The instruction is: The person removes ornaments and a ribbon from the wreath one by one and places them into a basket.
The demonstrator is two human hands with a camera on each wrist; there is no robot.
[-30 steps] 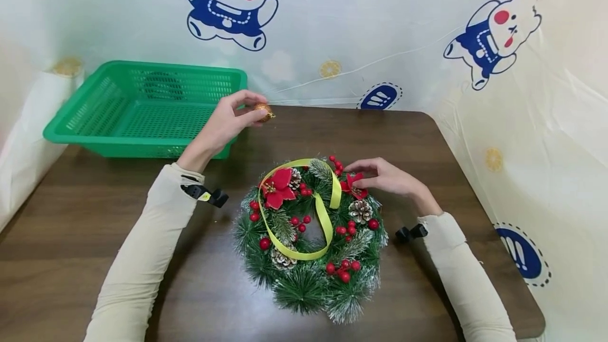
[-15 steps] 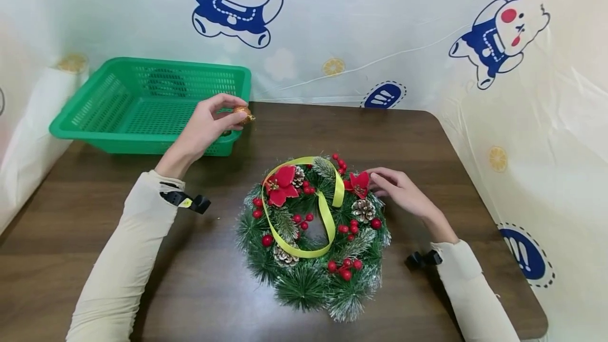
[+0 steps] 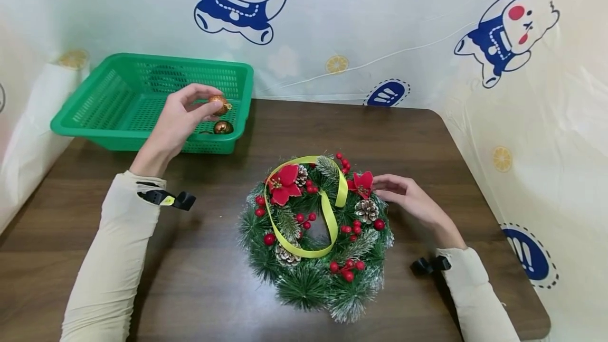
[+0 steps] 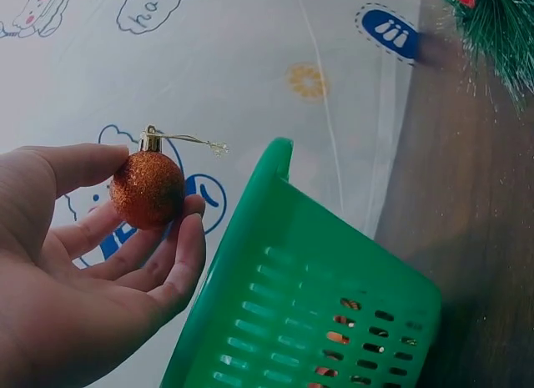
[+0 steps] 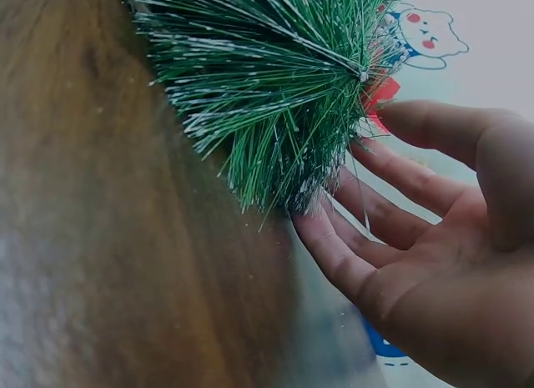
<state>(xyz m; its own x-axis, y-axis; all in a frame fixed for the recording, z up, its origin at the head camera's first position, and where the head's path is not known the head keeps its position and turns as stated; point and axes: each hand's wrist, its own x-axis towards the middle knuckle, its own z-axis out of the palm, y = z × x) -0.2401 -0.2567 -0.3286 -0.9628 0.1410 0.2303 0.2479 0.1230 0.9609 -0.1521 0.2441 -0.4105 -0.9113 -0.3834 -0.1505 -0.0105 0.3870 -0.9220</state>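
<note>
My left hand pinches a glittery orange Christmas bauble between thumb and fingertips, over the near right corner of the green basket. Its gold cap and a short thread loop show in the left wrist view. Below it, a shiny brown bauble lies in the basket. A green Christmas wreath lies flat on the table, trimmed with berries, pinecones and red flowers. At its right edge my right hand rests with loosely bent fingers, the fingertips at the needles by a red flower.
A yellow ribbon loops over the top of the wreath. The brown wooden table runs back to a patterned sheet, against which the basket stands at the back left. Black camera straps circle both wrists.
My left hand has carried the orange bauble leftwards from beside the basket to over it. The right hand has drawn back from the red flower to the wreath's right edge.
</note>
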